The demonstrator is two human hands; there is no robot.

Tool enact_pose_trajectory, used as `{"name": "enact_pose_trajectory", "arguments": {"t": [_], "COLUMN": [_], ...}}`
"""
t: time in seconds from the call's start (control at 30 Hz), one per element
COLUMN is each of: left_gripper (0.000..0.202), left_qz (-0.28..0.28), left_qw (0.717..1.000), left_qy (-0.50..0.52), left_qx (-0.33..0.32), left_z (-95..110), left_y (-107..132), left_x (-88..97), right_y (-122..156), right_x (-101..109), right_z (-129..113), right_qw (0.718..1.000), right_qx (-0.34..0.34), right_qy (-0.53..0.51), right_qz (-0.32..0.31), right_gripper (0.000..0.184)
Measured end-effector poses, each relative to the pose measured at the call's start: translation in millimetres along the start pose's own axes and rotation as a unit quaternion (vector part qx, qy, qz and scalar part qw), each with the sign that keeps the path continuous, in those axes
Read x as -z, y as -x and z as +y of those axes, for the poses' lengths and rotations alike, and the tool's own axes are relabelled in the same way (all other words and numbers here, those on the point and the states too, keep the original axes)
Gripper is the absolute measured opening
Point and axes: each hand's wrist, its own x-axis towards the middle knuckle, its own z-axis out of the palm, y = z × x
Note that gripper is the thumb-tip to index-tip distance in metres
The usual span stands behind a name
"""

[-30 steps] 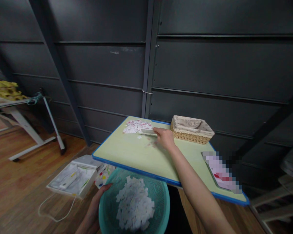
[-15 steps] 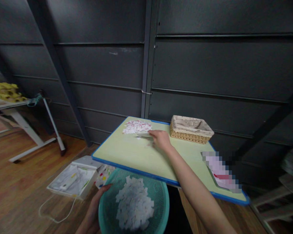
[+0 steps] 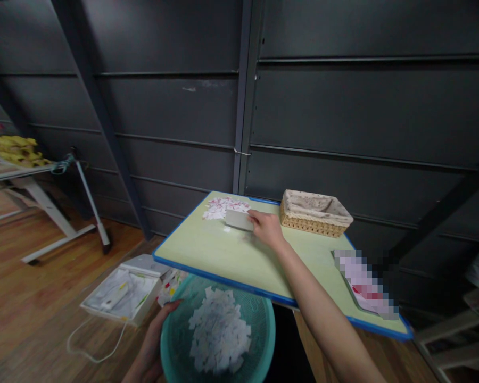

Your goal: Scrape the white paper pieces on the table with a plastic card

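Observation:
My right hand (image 3: 265, 227) grips one end of a flat white card (image 3: 238, 219), which is tilted up on edge above the pale yellow tabletop (image 3: 207, 250). Just behind the card lies a heap of small white and pinkish-red paper pieces (image 3: 219, 206). My left hand (image 3: 159, 330) holds the left rim of a teal plastic basket (image 3: 269, 330), thumb over the edge and the other fingers mostly hidden behind it. Inside the basket is a pile of small white paper pieces (image 3: 219, 332). The basket sits below the table's front edge.
A lined wicker basket (image 3: 313, 226) stands at the table's back right. A partly blurred phone-like item (image 3: 361, 284) lies at the right edge. On the floor at left is an open white box (image 3: 120, 295) with a cord. Dark panels (image 3: 175, 106) rise behind the table.
The card in my right hand has turned so more of its white face shows, and it has lifted slightly. My left hand and the teal basket stay nearly in place.

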Motion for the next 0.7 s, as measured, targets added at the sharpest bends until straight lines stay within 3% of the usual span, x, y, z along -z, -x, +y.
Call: {"name": "enact_pose_trajectory", "arguments": {"t": [0.23,0.43,0.7], "left_gripper": [0.003,0.002,0.003], "left_qz": [0.006,-0.005,-0.021], "left_qw": [1.000,1.000,1.000], "left_qy": [0.013,0.014,0.010], "left_qx": [-0.010,0.001,0.003], "left_z": [-0.9,0.7,2.4], "left_y": [-1.2,-1.8,-1.7], "left_x": [0.6,1.7,1.5], "right_y": [0.0,-2.5,-1.9], "right_x": [4.9,5.4,6.5], "right_z": [-5.2,0.8,0.3], "right_qw": [0.998,0.999,0.993], "right_qx": [-0.009,-0.032,-0.012], "right_qy": [0.012,-0.026,-0.108], "right_qz": [-0.054,-0.013,-0.038], "right_gripper": [0.030,0.032,0.029]}}
